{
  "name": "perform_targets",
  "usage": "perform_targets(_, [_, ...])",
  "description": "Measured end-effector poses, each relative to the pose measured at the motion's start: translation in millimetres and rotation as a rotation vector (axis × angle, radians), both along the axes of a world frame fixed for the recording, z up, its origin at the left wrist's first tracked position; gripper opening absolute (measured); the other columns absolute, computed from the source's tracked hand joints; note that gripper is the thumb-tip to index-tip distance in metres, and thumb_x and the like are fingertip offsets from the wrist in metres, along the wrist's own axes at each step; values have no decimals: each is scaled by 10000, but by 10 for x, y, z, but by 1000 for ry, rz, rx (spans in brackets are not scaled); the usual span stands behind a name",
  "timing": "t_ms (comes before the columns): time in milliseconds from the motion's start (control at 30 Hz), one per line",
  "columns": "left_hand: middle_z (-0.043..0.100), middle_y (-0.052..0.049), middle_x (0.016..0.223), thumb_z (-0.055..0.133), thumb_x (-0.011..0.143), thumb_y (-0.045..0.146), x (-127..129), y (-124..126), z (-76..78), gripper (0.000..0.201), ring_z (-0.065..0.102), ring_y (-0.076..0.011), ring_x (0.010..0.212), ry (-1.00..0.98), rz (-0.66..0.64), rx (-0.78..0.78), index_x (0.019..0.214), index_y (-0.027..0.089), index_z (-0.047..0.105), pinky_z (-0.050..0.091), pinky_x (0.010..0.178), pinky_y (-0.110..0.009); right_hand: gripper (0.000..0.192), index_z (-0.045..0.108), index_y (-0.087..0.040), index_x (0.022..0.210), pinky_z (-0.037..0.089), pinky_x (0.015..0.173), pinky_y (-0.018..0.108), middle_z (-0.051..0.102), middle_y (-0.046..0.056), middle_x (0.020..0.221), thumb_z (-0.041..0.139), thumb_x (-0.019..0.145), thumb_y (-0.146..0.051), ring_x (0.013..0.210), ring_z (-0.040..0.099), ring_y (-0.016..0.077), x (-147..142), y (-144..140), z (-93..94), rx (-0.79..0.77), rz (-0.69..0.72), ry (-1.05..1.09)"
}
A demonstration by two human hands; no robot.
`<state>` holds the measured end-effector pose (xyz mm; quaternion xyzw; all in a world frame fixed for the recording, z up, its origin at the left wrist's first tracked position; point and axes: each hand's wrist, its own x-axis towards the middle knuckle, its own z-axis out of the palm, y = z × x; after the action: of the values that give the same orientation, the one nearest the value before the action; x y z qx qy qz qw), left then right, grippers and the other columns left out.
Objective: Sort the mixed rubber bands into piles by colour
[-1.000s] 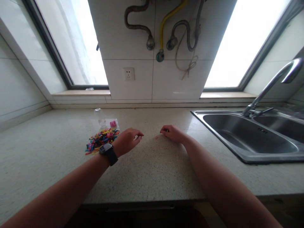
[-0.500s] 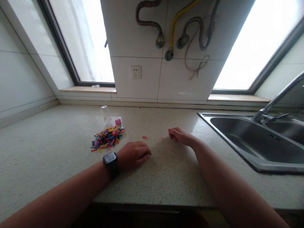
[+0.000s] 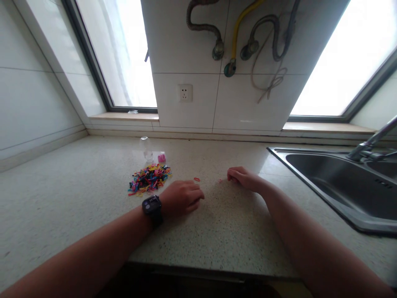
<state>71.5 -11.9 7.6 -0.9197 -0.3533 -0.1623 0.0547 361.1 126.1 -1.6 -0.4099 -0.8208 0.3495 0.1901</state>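
Note:
My left hand (image 3: 182, 198), with a black watch (image 3: 151, 205) on its wrist, rests on the countertop, fingers loosely bent and a gap showing beside the thumb; I see nothing in it. Just beyond its fingers lies a small red rubber band (image 3: 197, 179). My right hand (image 3: 243, 178) lies farther right, its fingers curled inward. Whatever may be under those fingertips is hidden. A tiny pale pink band (image 3: 220, 181) sits just left of them. Left of my left hand is a pile of colourful small rubber bands (image 3: 149, 179).
Behind the pile stand a clear jar (image 3: 147, 151) and a pink lid or similar small pink piece (image 3: 161, 158). A steel sink (image 3: 325, 178) with a tap (image 3: 369, 145) is set into the countertop (image 3: 211, 240) on the right. Hoses and a socket (image 3: 185, 93) are on the back wall.
The whole view has shifted, so everything appears slightly farther right. Both hands stay in nearly the same places on the countertop, and the bands have not visibly moved.

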Motion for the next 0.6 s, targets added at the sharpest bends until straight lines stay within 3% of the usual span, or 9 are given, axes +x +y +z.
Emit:
perform_targets(167, [672, -49, 988, 506, 937, 240, -343, 197, 201, 195, 599, -199, 927, 31, 248, 60, 1027, 190, 672, 439, 809, -330, 486, 619, -153, 801, 309, 548, 268, 486, 9, 650, 398, 959, -556, 568, 414, 123, 0, 18, -22, -15, -15, -11])
perform_targets(367, [681, -69, 972, 510, 946, 472, -903, 368, 252, 321, 622, -223, 845, 136, 622, 37, 976, 207, 691, 400, 640, -303, 497, 631, -148, 808, 335, 571, 265, 528, 24, 672, 397, 969, -555, 583, 441, 121, 0, 24, -28, 2, -15, -21])
perform_targets(600, [682, -57, 963, 522, 934, 465, -1075, 420, 210, 285, 623, -225, 875, 186, 598, -1, 973, 260, 717, 403, 679, -308, 508, 631, -148, 816, 334, 564, 263, 534, 23, 667, 393, 967, -570, 578, 443, 121, -3, 60, -62, -14, -21, -1])
